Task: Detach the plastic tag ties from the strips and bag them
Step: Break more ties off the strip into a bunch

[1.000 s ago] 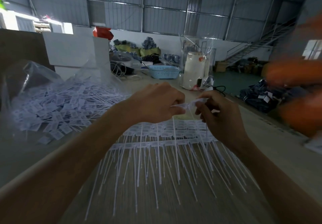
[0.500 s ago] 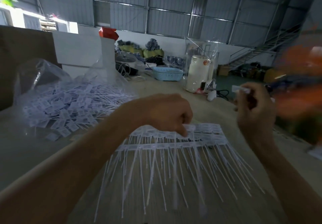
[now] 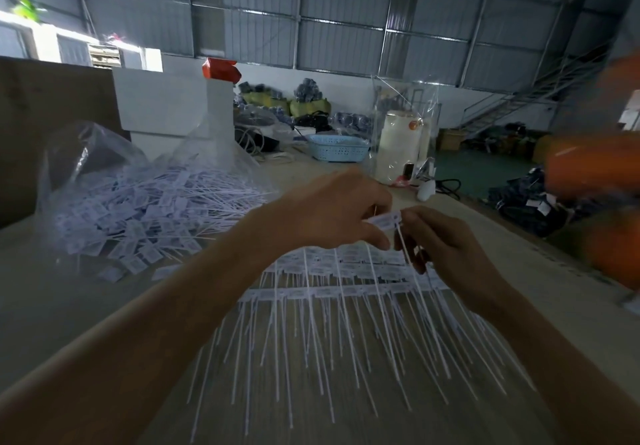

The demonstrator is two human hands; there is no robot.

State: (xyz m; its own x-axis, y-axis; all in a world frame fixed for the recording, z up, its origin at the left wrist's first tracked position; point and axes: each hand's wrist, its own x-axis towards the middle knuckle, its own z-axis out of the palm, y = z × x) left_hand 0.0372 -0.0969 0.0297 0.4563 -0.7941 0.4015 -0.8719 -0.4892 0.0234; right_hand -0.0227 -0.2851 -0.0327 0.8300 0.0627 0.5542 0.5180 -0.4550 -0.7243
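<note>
Fingers: the fingers of both hands are bent and meet on one white tag tie (image 3: 388, 220). They pinch its flat label end between them.
Left hand: the left hand (image 3: 332, 212) is up above the table. Its thumb and fingertips pinch the left part of the label.
Right hand: the right hand (image 3: 440, 240) holds the right part of the same label. The thin tail of the tie hangs down past its fingers.
Tag tie: it is lifted up in the air, just over the far edge of the strips.
Strips: the strips (image 3: 332, 292) lie flat on the table right under the hands. Their labels sit in rows side by side, and their long thin tails point toward the person like a comb.
Bag: a clear plastic bag (image 3: 86, 154) sits open on the left side of the table, well apart from the hands.
Loose ties: a big heap of loose ties (image 3: 138, 209) fills the bag and spills out of its mouth toward the strips.
Table: the table (image 3: 104, 313) is pale and smooth.
Far things: a blue basket (image 3: 337, 148) and a white jar (image 3: 398, 147) stand at the far end of the table. A white box (image 3: 166, 109) stands behind the bag.
Right edge: something orange (image 3: 595, 167) is there, too blurry to tell what it is.
</note>
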